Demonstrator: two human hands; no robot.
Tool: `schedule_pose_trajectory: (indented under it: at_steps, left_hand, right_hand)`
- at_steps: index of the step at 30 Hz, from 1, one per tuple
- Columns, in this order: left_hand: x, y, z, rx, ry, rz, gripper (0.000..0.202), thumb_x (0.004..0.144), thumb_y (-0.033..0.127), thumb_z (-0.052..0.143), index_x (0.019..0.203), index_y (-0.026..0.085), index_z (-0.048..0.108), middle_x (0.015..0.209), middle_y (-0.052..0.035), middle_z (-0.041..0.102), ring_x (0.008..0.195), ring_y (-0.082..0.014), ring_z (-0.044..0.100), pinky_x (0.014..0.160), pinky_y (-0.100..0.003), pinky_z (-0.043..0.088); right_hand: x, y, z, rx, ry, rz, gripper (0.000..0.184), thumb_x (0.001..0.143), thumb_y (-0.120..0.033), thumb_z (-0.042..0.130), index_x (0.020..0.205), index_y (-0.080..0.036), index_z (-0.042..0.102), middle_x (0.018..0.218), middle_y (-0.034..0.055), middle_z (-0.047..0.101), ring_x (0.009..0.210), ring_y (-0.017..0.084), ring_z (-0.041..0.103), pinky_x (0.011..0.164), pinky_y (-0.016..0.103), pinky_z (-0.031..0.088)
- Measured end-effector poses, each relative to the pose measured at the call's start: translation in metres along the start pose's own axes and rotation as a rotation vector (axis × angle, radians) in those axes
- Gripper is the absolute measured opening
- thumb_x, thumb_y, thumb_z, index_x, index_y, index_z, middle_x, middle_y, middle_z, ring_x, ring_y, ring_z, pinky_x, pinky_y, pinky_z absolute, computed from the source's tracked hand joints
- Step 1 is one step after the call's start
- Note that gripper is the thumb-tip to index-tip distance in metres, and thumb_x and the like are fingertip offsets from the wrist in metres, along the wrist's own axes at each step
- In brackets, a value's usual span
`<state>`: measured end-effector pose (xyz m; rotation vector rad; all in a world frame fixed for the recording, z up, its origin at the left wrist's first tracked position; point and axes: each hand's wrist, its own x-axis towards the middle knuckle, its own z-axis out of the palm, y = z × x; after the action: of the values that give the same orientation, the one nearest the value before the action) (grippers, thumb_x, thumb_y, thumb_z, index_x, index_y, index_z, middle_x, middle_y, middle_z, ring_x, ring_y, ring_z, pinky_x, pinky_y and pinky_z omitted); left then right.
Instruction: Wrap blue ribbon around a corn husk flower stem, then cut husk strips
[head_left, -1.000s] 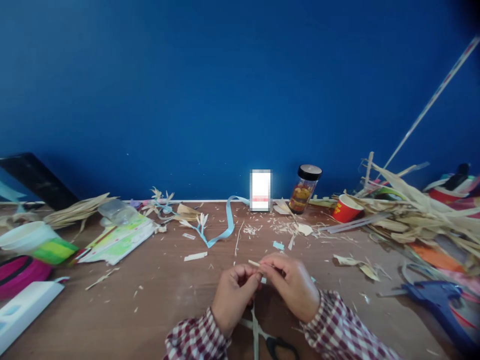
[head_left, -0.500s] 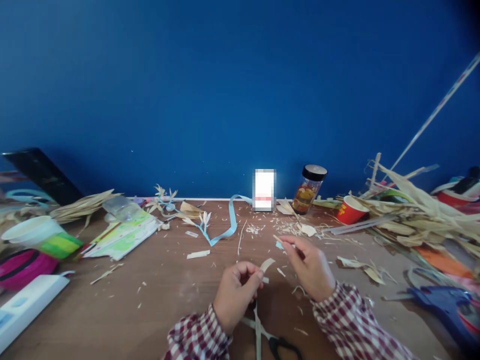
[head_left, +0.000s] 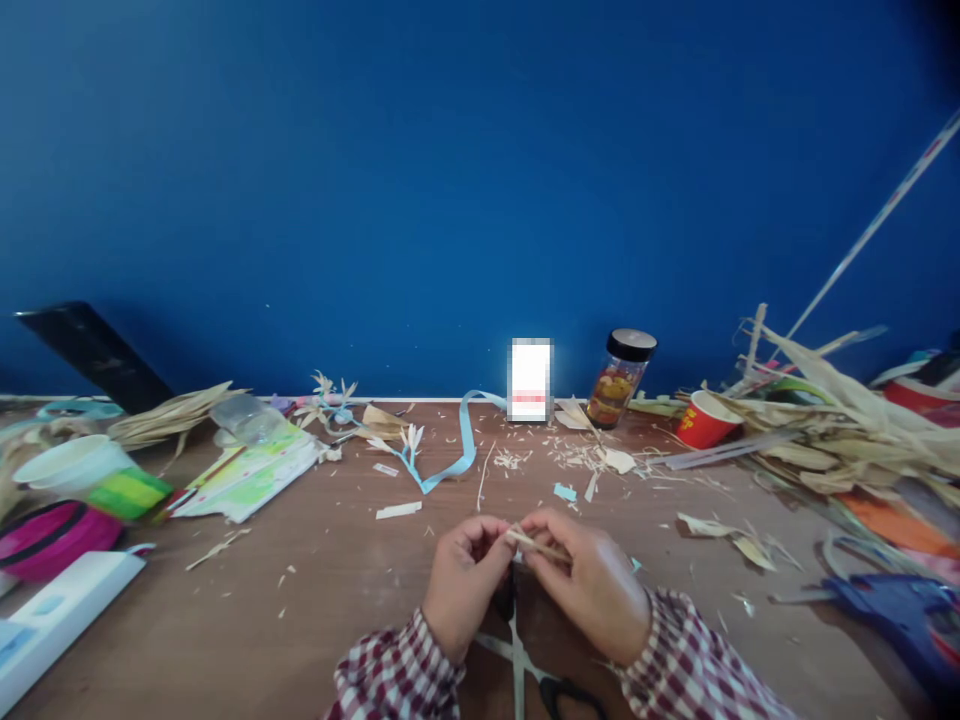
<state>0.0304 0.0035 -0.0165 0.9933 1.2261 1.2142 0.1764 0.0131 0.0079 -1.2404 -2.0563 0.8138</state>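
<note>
My left hand (head_left: pixel 466 588) and my right hand (head_left: pixel 592 582) meet low in the middle of the head view, both with closed, pinching fingers. Between their fingertips runs a thin pale strip of corn husk (head_left: pixel 538 546), gripped from both sides. Its ends are partly hidden by the fingers. Beneath the hands lies a pair of scissors (head_left: pixel 519 655) with black handles, its blades spread and one handle loop covered by my left hand. Further back, a light blue ribbon (head_left: pixel 466 440) curls beside a small husk flower (head_left: pixel 410 440) on a blue stem.
Husk scraps litter the brown table (head_left: pixel 315 620). A lidded jar (head_left: pixel 616 380) and red paper cup (head_left: pixel 705 420) stand at the back. To the right are a husk pile (head_left: pixel 832 440) and blue glue gun (head_left: pixel 885 605); at left, a power strip (head_left: pixel 71 615) and plastic cup (head_left: pixel 67 462).
My right hand has come left and down to meet my left hand. The curved husk piece at my left fingertips has changed position; a strip now lies between both hands.
</note>
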Motion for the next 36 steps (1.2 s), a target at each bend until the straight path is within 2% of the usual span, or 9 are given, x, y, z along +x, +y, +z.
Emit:
schedule_pose_trajectory:
  at_steps: [5, 11, 15, 18, 21, 27, 29, 32, 36]
  left_hand:
    - [-0.001, -0.002, 0.003, -0.138, -0.034, -0.114, 0.027, 0.062, 0.036, 0.069, 0.073, 0.012, 0.064, 0.050, 0.0040, 0.051, 0.043, -0.0057, 0.041, 0.042, -0.017, 0.031]
    - [-0.002, 0.002, 0.002, -0.206, -0.003, -0.181, 0.023, 0.063, 0.034, 0.068, 0.069, 0.014, 0.058, 0.053, 0.0035, 0.055, 0.043, -0.0054, 0.046, 0.043, -0.016, 0.035]
    - [0.000, 0.000, 0.001, -0.118, -0.019, -0.132, 0.024, 0.064, 0.033, 0.067, 0.071, 0.014, 0.056, 0.051, 0.0038, 0.054, 0.042, -0.0066, 0.047, 0.041, -0.017, 0.036]
    - [0.000, -0.003, 0.002, -0.049, -0.083, -0.069, 0.024, 0.063, 0.033, 0.068, 0.070, 0.012, 0.058, 0.047, 0.0056, 0.049, 0.038, -0.0039, 0.039, 0.038, -0.016, 0.031]
    - [0.000, -0.005, 0.004, -0.019, -0.108, -0.074, 0.027, 0.063, 0.036, 0.067, 0.069, 0.012, 0.058, 0.048, 0.0057, 0.048, 0.038, -0.0035, 0.036, 0.037, -0.016, 0.030]
    - [0.000, -0.006, 0.003, -0.003, -0.098, -0.114, 0.033, 0.061, 0.044, 0.067, 0.067, 0.013, 0.059, 0.047, 0.0057, 0.048, 0.035, -0.0036, 0.035, 0.034, -0.016, 0.028]
    - [0.000, -0.006, 0.002, -0.009, -0.082, -0.113, 0.032, 0.062, 0.044, 0.066, 0.067, 0.013, 0.059, 0.047, 0.0052, 0.049, 0.035, -0.0040, 0.037, 0.035, -0.016, 0.029]
    - [0.001, -0.006, 0.001, -0.072, -0.030, -0.098, 0.030, 0.065, 0.043, 0.065, 0.072, 0.014, 0.059, 0.056, 0.0023, 0.056, 0.039, -0.0046, 0.041, 0.037, -0.016, 0.032]
    - [0.002, -0.007, 0.002, -0.110, 0.033, -0.048, 0.027, 0.067, 0.039, 0.064, 0.075, 0.013, 0.061, 0.058, 0.0020, 0.056, 0.040, -0.0046, 0.041, 0.038, -0.016, 0.032]
  right_hand:
    - [-0.001, 0.001, 0.007, 0.014, 0.087, 0.104, 0.009, 0.080, -0.026, 0.051, 0.086, -0.022, 0.045, 0.064, -0.0030, 0.060, 0.056, 0.014, 0.057, 0.052, 0.022, 0.039]
    - [0.000, 0.001, 0.003, -0.052, 0.050, 0.097, 0.013, 0.077, -0.031, 0.056, 0.084, -0.022, 0.049, 0.066, -0.0042, 0.059, 0.055, 0.012, 0.054, 0.052, 0.022, 0.038]
    - [0.001, 0.000, 0.000, -0.037, 0.089, 0.027, 0.018, 0.079, -0.028, 0.054, 0.096, -0.023, 0.054, 0.084, 0.0000, 0.061, 0.073, 0.015, 0.057, 0.063, 0.024, 0.042]
    - [0.002, 0.000, 0.000, -0.074, 0.085, -0.016, 0.010, 0.082, -0.026, 0.051, 0.086, -0.021, 0.058, 0.080, 0.0011, 0.059, 0.072, 0.015, 0.055, 0.064, 0.025, 0.042]
    - [0.002, 0.000, 0.001, -0.100, 0.083, -0.038, 0.016, 0.085, -0.025, 0.046, 0.074, -0.020, 0.057, 0.073, 0.0010, 0.055, 0.067, 0.014, 0.052, 0.062, 0.024, 0.040]
    - [0.003, 0.000, -0.001, -0.127, 0.127, -0.056, 0.017, 0.084, -0.023, 0.047, 0.070, -0.019, 0.055, 0.069, 0.0007, 0.053, 0.065, 0.013, 0.051, 0.059, 0.023, 0.039]
    - [0.003, 0.000, -0.004, -0.124, 0.118, -0.063, 0.018, 0.085, -0.026, 0.046, 0.074, -0.020, 0.058, 0.071, 0.0014, 0.054, 0.066, 0.014, 0.052, 0.060, 0.024, 0.041]
    - [0.003, 0.000, -0.009, -0.105, 0.099, -0.085, 0.022, 0.088, -0.028, 0.041, 0.093, -0.023, 0.062, 0.081, 0.0031, 0.058, 0.073, 0.015, 0.055, 0.066, 0.025, 0.044]
    - [0.001, 0.002, -0.008, -0.095, 0.069, -0.091, 0.030, 0.089, -0.028, 0.038, 0.114, -0.025, 0.055, 0.090, 0.0049, 0.059, 0.078, 0.016, 0.057, 0.071, 0.027, 0.046]
